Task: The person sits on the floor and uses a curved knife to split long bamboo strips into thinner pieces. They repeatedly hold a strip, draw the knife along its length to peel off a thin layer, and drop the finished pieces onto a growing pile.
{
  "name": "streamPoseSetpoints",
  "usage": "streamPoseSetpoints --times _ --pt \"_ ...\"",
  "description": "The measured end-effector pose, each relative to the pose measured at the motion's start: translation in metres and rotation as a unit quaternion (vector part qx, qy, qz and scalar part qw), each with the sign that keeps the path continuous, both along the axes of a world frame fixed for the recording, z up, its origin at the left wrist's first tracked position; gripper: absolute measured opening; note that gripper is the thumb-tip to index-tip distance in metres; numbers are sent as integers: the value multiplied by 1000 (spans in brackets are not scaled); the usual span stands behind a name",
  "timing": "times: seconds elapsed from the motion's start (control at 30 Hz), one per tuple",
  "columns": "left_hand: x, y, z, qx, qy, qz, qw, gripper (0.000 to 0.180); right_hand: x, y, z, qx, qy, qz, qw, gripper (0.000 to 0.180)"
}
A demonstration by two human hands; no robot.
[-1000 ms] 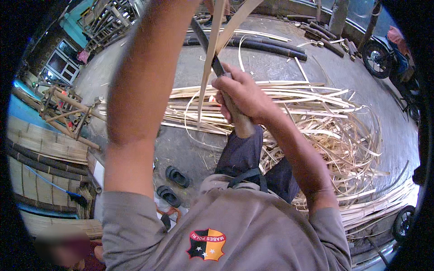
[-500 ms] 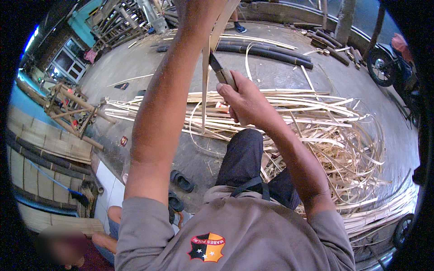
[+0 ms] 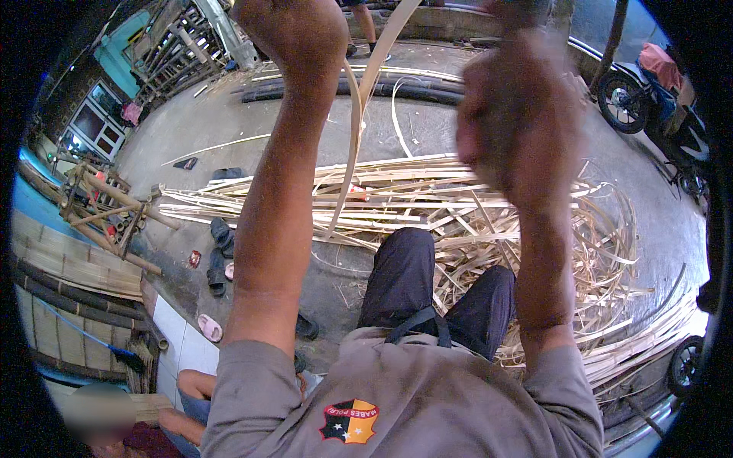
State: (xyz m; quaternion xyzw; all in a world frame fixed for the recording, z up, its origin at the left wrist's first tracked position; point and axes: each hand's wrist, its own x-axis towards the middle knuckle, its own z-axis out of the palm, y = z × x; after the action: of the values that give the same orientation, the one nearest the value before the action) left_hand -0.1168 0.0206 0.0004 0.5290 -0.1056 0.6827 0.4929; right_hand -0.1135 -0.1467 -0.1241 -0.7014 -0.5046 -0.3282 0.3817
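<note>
Though grey, floor (image 3: 206, 122) pale with strips (image 3: 427, 183).

Bamboo workshop | heaped split strips (image 3: 473, 246) | dark poles (image 3: 424, 93) | concrete floor (image 3: 221, 118)

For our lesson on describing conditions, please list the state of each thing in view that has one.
Left hand, raised, partly cut off.
Right hand, raised, blurred.
Long strip, bent.
Loose strips, lying heaped, tangled at right.
Dark poles, lying flat.
Motorbike, standing, riderless.
Dark slippers, unworn.
Door, looks shut.
</note>
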Motion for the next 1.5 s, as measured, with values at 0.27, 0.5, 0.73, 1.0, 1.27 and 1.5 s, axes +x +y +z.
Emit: streamPoseSetpoints --times 0.27,0.5,0.73,1.0,1.27,1.5 --pt "-18 -6 11 104 49 81 990 61 -32 24 -55 -114 635 236 726 38" --pt "-11 23 25 144 129 194 962 61 -36 45 -31 -97 588 232 769 32" --pt "-15 37 -9 126 117 116 978 52 -42 60 -51 -34 679 327 656 28" --pt "-5 20 -18 7 58 10 998 50 -32 35 -34 -52 681 256 684 33" --pt "4 13 -26 24 50 60 997 54 -11 11 -23 -71 615 245 747 44" --pt "17 15 -23 13 28 32 999 56 -12 19 -12 -42 680 238 692 29"
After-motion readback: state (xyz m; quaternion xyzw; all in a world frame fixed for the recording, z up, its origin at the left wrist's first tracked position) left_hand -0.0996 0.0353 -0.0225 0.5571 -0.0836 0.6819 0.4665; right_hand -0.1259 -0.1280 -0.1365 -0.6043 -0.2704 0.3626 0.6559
